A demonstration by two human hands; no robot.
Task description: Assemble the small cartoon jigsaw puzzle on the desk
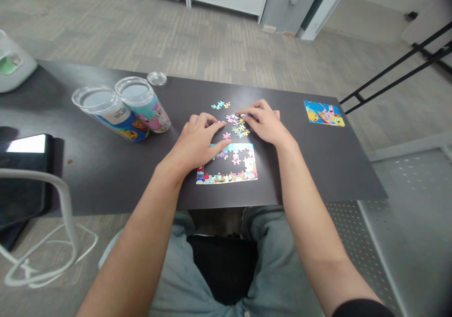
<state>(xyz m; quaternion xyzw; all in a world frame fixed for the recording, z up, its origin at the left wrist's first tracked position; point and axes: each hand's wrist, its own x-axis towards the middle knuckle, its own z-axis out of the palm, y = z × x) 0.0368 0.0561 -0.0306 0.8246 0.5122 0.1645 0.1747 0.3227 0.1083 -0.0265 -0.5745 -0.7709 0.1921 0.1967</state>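
Note:
A partly assembled jigsaw puzzle (229, 178) lies near the front table edge. Its border surrounds a bare middle with a loose-looking pink piece (236, 158) inside. Behind it is a small pile of jigsaw pieces (240, 127), with a single pink piece (226, 135) beside the pile. My left hand (199, 138) has its fingers spread at the pile's left, the thumb above the puzzle's top edge. At the pile's right side, my right hand (264, 120) touches the pieces with fingertips, its fingers apart. Farther back sits a short cluster of joined pieces (221, 105).
Two clear-lidded canisters, a blue one (123, 121) and a pink-and-teal one (151, 112), stand left, near a clear lid (157, 78). A colourful picture card (324, 113) lies right. A black device (24, 166) and white cable (67, 208) are at far left.

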